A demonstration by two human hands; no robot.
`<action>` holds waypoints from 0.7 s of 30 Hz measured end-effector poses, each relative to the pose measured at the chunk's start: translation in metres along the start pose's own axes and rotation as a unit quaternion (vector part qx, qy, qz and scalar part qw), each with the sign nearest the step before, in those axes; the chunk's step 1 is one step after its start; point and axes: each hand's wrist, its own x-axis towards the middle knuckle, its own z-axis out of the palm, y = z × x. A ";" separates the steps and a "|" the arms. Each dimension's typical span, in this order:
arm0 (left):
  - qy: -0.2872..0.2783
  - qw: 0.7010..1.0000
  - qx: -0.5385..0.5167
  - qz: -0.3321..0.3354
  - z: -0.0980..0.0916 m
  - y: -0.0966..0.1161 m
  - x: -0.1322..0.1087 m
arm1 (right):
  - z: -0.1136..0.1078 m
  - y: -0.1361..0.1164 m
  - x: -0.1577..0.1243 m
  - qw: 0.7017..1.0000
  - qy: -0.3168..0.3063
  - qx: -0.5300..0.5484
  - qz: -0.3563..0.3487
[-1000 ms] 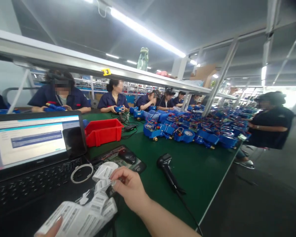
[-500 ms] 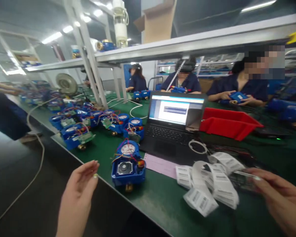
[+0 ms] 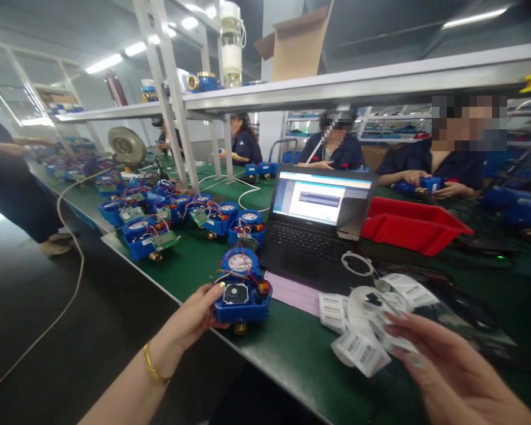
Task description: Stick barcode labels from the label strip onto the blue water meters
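My left hand grips the left side of a blue water meter, its thumb on top near the black round part. The meter stands at the table's front edge, with a white dial, loose coloured wires and a brass fitting at its base. On the right, my right hand has thumb and fingers closed on the near side of a coiled strip of barcode labels; the pinched part is blurred. A pink sheet lies between meter and labels, partly under the laptop.
An open laptop stands behind the meter, a red bin to its right. Several wired blue meters crowd the green table at left. A metal shelf spans above. Co-workers sit opposite; another person stands at far left.
My left hand has moved right and taken hold of the blue water meter. My right hand has shifted left onto the label strip. The view has turned slightly left.
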 end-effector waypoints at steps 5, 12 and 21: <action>0.000 0.999 -0.044 -0.026 0.025 -0.018 -0.013 | 0.106 -0.035 -0.007 0.994 -0.096 0.052 -0.013; 0.068 0.990 -0.123 -0.016 0.060 -0.024 -0.033 | 0.158 -0.031 0.007 0.992 -0.100 0.073 0.030; 0.087 0.985 -0.141 -0.044 0.063 -0.020 -0.033 | 0.149 -0.010 0.033 0.949 -0.083 0.293 0.076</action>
